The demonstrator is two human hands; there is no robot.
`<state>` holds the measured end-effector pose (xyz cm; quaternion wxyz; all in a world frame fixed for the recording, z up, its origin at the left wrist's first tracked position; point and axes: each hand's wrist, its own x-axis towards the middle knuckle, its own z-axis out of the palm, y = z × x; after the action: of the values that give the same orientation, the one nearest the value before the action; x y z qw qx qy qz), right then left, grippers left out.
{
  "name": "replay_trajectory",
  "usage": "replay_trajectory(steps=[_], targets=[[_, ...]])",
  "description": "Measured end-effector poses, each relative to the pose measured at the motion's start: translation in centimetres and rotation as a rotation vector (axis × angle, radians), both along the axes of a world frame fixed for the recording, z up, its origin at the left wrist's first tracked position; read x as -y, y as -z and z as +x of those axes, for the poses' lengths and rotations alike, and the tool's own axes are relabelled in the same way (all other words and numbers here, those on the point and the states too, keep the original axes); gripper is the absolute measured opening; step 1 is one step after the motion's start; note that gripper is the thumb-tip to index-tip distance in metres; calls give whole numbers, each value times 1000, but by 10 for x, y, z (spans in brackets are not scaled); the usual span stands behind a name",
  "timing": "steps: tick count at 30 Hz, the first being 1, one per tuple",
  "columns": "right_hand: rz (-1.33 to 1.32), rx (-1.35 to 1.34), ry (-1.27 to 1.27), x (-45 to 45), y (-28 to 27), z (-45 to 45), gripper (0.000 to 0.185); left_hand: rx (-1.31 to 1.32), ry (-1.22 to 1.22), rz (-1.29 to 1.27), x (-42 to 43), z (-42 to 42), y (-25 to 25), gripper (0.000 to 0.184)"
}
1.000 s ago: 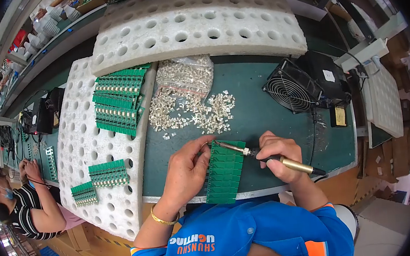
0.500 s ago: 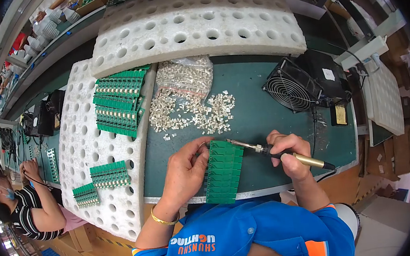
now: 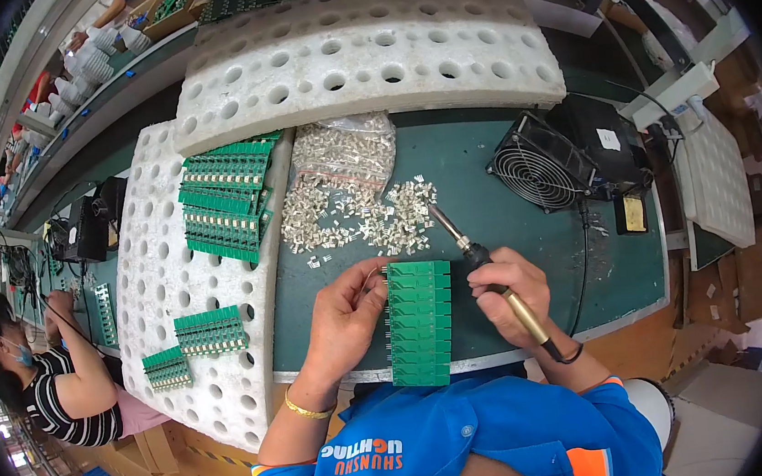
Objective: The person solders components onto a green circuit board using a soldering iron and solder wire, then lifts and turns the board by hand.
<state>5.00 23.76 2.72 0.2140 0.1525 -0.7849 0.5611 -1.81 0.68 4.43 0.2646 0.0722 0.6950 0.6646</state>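
Note:
My left hand (image 3: 348, 316) is closed on the upper left edge of a green circuit board panel (image 3: 421, 326), which hangs over the front edge of the bench. What else its fingertips may pinch is hidden. My right hand (image 3: 513, 297) is wrapped round a soldering iron (image 3: 460, 238) with a brass-coloured handle. The iron's tip points up and away, apart from the panel and close to the loose pile of small white connectors (image 3: 402, 220). Behind that pile lies a clear plastic bag (image 3: 349, 145) full of the same connectors.
A black fan (image 3: 534, 163) stands at the right, near a small tin with a yellow sponge (image 3: 633, 214). White foam boards with holes (image 3: 149, 260) lie at left and back, bearing stacked circuit board panels (image 3: 226, 198). A co-worker in a striped top (image 3: 71, 396) sits at far left.
My right hand has drawn back left and turned the soldering iron, so its tip has left the panel's top edge and swung up toward the connectors. My left hand still holds the panel.

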Motion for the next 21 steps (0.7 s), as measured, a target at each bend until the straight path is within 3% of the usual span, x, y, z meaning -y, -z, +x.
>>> replay_trajectory(steps=[7,16,21], targets=[[61,6,121,24,4,-3,37,-2,-21,42,-1,4,15,27],[-142,-23,266,17,2,-11,30,-22,-88,164,-5,3,12,43],[-351,-8,260,18,-4,-14,27,105,156,268,-3,1,24,62]])
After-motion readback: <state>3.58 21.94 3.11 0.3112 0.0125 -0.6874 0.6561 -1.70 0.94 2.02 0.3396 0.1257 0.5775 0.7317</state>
